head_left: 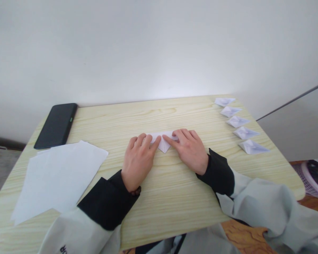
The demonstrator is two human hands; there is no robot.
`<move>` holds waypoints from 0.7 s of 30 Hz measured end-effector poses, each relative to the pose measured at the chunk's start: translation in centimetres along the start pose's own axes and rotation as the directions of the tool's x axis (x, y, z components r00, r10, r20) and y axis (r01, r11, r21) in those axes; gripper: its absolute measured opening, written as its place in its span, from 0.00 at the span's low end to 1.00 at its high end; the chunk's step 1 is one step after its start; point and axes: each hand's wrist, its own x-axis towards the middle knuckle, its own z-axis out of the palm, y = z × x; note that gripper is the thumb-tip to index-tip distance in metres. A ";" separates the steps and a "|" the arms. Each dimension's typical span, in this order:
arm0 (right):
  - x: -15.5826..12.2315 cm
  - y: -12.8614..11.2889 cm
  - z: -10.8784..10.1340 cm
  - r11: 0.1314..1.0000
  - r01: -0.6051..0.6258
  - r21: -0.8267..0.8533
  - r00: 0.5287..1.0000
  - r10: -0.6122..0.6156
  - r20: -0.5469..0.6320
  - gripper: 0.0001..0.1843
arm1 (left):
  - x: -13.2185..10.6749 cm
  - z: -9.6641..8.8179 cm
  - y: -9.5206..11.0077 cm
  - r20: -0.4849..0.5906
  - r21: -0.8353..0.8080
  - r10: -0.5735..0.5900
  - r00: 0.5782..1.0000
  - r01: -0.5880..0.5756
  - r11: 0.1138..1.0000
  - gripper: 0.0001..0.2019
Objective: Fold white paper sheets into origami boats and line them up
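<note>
A small piece of white paper, folded to a downward point, lies at the middle of the light wooden table. My left hand lies flat on its left part, fingers stretched out and close together. My right hand presses on its right part, with the forefinger laid along the fold. Both hands cover most of the paper; only its middle and lower tip show.
A stack of white sheets lies at the left front. A black phone rests at the back left corner. Several folded white paper shapes sit in a row along the right edge. A wall stands right behind the table.
</note>
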 end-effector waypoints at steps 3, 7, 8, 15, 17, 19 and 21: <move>0.1 -0.1 -0.2 1.000 0.022 -0.014 1.000 -0.022 -0.007 0.18 | 0.0 -0.2 0.1 0.020 0.006 -0.004 1.000 0.003 1.000 0.20; 0.3 -0.2 -0.4 1.000 0.017 -0.018 1.000 -0.017 -0.002 0.17 | 0.1 -0.4 0.3 0.041 0.015 -0.008 0.999 0.007 1.000 0.20; 0.3 -0.3 -0.4 1.000 0.017 -0.018 1.000 -0.017 0.001 0.17 | 0.2 -0.4 0.4 0.046 0.018 -0.008 0.999 0.007 1.000 0.20; 1.0 -1.5 -0.6 1.000 0.008 -0.021 1.000 -0.008 0.008 0.12 | 0.7 -0.5 0.7 0.033 0.046 -0.010 0.999 0.008 0.999 0.19; 1.2 -1.7 -0.6 1.000 -0.002 -0.020 1.000 0.002 -0.001 0.11 | 0.7 -0.5 0.7 0.020 0.053 -0.014 1.000 0.012 0.999 0.18; 1.3 -1.9 -0.6 1.000 -0.019 -0.019 1.000 0.019 -0.004 0.11 | 0.7 -0.5 0.7 0.010 0.060 -0.023 1.000 0.022 0.998 0.18; 1.3 -1.9 -0.6 0.999 -0.038 -0.012 0.999 0.038 0.005 0.11 | 0.7 -0.5 0.7 0.003 0.064 -0.036 0.999 0.036 0.997 0.17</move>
